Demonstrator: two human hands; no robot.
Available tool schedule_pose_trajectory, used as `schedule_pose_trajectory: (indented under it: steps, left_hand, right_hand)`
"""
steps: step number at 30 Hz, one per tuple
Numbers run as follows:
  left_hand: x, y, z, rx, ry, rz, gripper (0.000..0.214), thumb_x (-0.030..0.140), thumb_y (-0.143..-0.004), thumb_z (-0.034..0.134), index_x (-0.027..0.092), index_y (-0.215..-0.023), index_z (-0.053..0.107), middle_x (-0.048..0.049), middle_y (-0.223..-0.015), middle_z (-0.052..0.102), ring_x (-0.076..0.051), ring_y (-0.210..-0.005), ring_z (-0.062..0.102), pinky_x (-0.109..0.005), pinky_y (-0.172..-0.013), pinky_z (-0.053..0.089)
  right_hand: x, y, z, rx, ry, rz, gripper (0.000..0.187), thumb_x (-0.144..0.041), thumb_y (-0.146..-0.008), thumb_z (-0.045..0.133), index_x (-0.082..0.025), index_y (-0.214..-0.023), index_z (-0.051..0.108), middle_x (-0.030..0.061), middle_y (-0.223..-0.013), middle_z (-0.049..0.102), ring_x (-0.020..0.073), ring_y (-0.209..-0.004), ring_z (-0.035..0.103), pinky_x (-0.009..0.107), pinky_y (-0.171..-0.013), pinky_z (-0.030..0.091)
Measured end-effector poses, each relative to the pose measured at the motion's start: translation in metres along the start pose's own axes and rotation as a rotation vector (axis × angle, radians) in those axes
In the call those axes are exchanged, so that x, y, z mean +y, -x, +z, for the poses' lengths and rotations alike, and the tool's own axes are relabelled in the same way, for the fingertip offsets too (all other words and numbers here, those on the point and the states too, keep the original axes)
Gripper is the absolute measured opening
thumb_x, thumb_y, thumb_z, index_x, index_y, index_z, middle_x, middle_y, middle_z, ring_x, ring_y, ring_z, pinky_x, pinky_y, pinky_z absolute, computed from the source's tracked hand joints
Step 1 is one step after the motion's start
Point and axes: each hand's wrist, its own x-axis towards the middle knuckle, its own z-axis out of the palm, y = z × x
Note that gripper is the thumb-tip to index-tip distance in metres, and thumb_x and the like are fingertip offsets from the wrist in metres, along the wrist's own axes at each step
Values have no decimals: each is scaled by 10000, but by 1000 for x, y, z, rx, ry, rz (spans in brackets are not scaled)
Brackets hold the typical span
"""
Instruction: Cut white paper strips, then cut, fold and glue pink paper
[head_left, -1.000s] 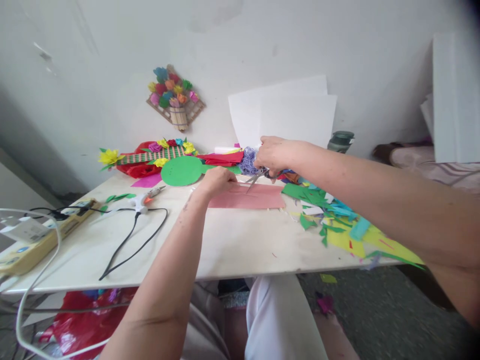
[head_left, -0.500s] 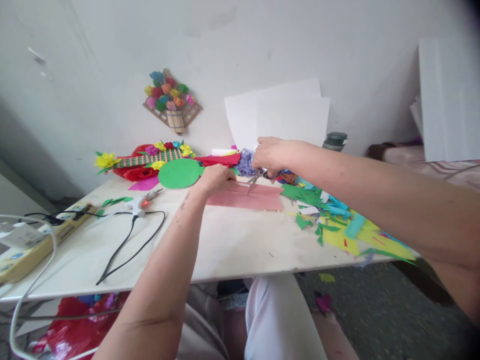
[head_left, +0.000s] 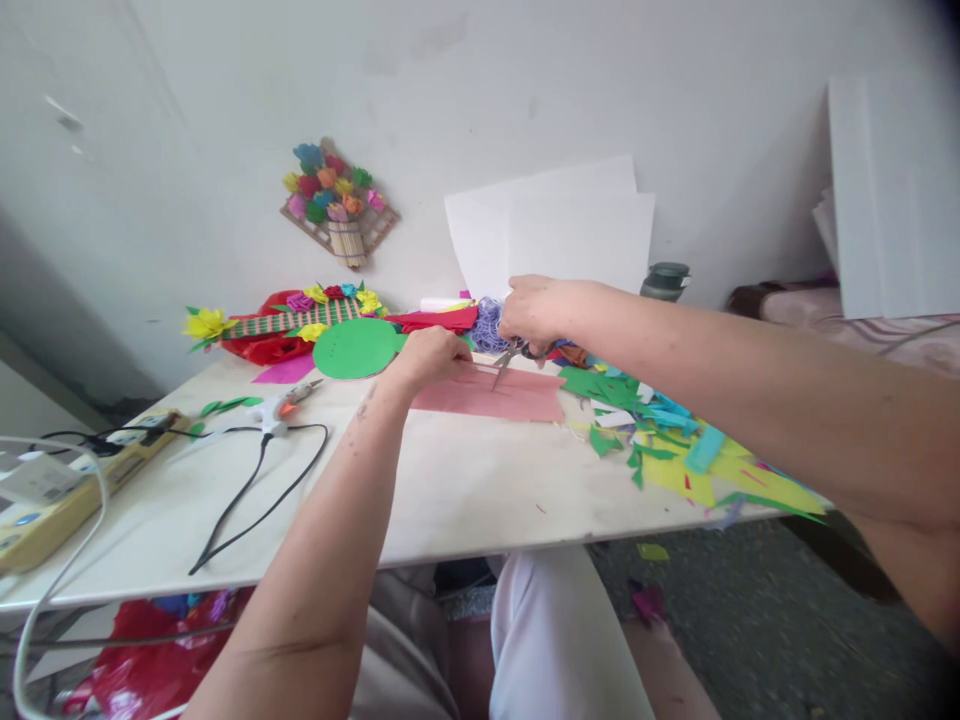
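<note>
A pink paper sheet (head_left: 510, 398) lies flat on the pale table (head_left: 450, 490). My left hand (head_left: 429, 355) rests on its left end, fingers curled and pinching the paper's upper edge. My right hand (head_left: 536, 312) grips a pair of scissors (head_left: 508, 362) whose blades point down into the top edge of the pink sheet. A green paper disc (head_left: 356, 348) sits just left of my left hand. A bundle of purple string (head_left: 489, 324) lies right behind my hands.
A glue gun (head_left: 281, 405) with a black cord lies at left, beside a power strip (head_left: 52, 500). Paper flowers (head_left: 285, 318) and white sheets (head_left: 555, 232) stand against the wall. Green, blue and yellow scraps (head_left: 675, 445) cover the right side. A dark jar (head_left: 664, 281) stands behind.
Both hands stay on the pink sheet with the scissors at its upper edge. The view has shifted slightly, moving everything a little to the left.
</note>
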Motion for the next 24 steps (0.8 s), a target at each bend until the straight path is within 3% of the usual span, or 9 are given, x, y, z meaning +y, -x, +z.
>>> schedule_pose_trajectory:
  steps: [9, 24]
  left_hand:
    - [-1, -1, -1, 12, 12, 23, 213, 312, -722, 530, 247, -817, 709, -24, -794, 684, -156, -722, 570, -218, -626, 358]
    - [-1, -1, -2, 30, 59, 28, 213, 259, -700, 532, 234, -806, 716, -31, -765, 684, -151, -679, 560, -220, -594, 350]
  right_hand:
    - [-6, 5, -7, -72, 10, 12, 348, -552, -746, 526, -250, -810, 686, 19, -871, 696, 231, -1013, 549, 387, -804, 336]
    - [-2, 5, -2, 29, -23, 4, 411, -564, -792, 448, -227, -812, 681, 31, -830, 694, 231, -1023, 537, 389, -821, 319]
